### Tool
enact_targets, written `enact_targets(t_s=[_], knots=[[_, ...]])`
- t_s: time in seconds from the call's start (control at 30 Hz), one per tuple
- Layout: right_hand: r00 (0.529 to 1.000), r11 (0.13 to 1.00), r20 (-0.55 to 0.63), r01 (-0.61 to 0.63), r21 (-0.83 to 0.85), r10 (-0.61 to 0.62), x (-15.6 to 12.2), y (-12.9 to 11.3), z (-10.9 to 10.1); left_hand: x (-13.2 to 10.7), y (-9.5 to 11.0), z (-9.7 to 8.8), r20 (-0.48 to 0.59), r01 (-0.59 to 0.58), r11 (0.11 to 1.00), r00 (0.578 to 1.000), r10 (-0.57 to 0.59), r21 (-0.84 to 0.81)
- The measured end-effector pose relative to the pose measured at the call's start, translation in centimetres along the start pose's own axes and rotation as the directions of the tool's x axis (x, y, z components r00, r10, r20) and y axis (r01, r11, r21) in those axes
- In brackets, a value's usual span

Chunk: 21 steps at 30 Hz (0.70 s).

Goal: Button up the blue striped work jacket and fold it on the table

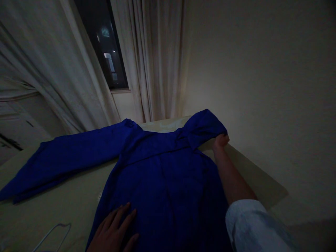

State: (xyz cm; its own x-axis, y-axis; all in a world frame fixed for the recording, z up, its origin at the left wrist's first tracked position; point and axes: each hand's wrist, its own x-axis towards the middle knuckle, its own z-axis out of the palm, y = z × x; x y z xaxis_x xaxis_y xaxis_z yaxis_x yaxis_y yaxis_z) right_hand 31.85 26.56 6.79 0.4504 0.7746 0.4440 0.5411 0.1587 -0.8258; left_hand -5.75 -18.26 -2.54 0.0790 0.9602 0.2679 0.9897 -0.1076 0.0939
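Note:
A dark blue long-sleeved garment (162, 175) lies spread over a pale bed or table surface, its neckline towards the window. One wide sleeve stretches flat to the left. The other is bunched and folded at the upper right, where my right hand (222, 140) grips its edge with closed fingers. Flat on the lower left of the garment's body rests my left hand (115, 229), fingers spread. The garment's lower part runs out of view at the bottom.
A thin wire hanger (56, 227) lies at the lower left on the pale surface (84, 196). Long light curtains (154, 63) hang beside a dark window (110, 52) at the back. A plain wall (262, 87) rises close along the right side.

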Motion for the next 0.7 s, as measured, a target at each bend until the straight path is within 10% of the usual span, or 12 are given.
enact_targets(t_s=[0.2,0.33,0.47,0.63,0.7], knots=[[0.965,0.973,-0.13,-0.23,-0.021,0.226,-1.1,8.4,-4.8,15.2,3.9,-2.0,0.074,0.016,0.998,0.997,-0.011,-0.066],[0.986,0.988,-0.067,-0.151,-0.006,0.151,-2.0,9.2,-3.5,25.6,8.1,1.6,0.117,-0.015,0.991,0.993,0.031,-0.13],[0.999,0.998,0.024,-0.036,-0.046,0.037,-2.2,9.3,-3.2,31.1,10.0,5.4,0.193,0.034,0.985,0.981,0.0,-0.172],[0.998,0.995,0.008,-0.058,-0.079,0.059,-1.2,10.8,-3.4,33.7,3.4,1.9,0.037,0.098,0.975,0.995,-0.092,-0.201],[0.992,0.993,-0.084,-0.099,-0.071,0.093,-0.4,11.7,-3.5,33.1,-2.2,-2.3,-0.259,0.229,0.93,0.916,-0.305,-0.287]])
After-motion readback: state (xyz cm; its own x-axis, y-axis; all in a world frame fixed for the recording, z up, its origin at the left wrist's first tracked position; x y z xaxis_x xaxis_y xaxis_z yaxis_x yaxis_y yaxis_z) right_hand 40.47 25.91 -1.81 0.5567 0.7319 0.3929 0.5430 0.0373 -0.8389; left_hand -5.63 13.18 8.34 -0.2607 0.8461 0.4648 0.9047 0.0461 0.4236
